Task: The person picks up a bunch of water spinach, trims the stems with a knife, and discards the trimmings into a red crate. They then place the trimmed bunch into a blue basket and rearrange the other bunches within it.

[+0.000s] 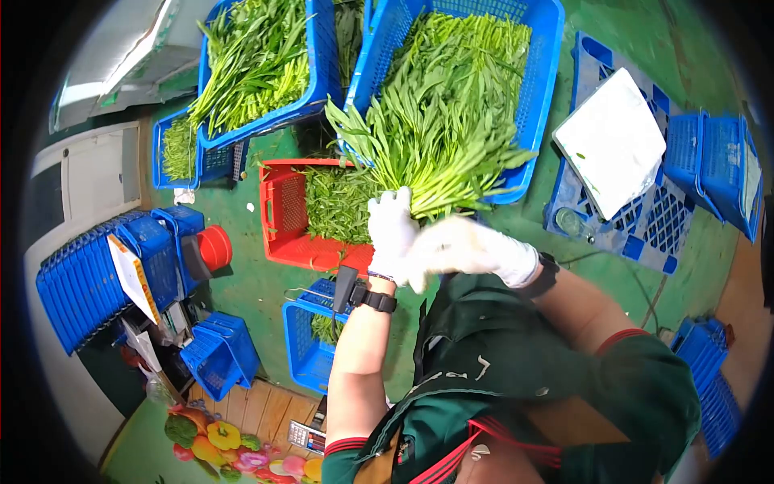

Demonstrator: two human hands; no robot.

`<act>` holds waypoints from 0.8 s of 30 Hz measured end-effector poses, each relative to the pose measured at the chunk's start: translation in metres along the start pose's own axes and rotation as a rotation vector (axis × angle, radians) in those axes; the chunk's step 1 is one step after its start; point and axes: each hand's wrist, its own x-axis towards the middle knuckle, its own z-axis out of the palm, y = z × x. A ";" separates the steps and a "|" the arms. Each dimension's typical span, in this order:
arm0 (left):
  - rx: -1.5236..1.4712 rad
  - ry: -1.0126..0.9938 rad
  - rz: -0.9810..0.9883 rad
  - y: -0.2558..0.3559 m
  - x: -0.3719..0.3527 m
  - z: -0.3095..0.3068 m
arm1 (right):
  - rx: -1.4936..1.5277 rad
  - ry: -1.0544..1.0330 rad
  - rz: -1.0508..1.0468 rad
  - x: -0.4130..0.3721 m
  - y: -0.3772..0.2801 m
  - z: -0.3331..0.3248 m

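Long-stemmed leafy greens (451, 121) fill a large blue crate (542, 89), with the stem ends jutting over its near edge. My left hand (392, 234), in a white glove, is at the left side of these stems, fingers curled against them. Beside it, my right hand (459, 246), also gloved, is smeared by motion just below the stem ends; its fingers cannot be made out. Beneath and to the left stands a red crate (282, 248) holding loose cut greens (334, 202).
Another blue crate of greens (266, 64) stands at upper left. A white foam lid (611, 141) lies on a blue pallet (657, 214) at right. Stacked blue crates (89, 274) line the left side. A small blue crate (306, 355) sits by my left forearm.
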 end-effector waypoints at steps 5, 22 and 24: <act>-0.641 0.101 -0.369 0.005 0.004 -0.045 | 0.143 -0.128 0.170 -0.005 0.075 0.012; -2.125 -0.253 -0.853 -0.050 -0.129 0.033 | 0.865 0.575 0.199 0.028 0.145 0.071; -2.143 -0.260 -0.838 -0.051 -0.130 0.030 | 0.596 0.445 0.488 0.012 0.148 0.060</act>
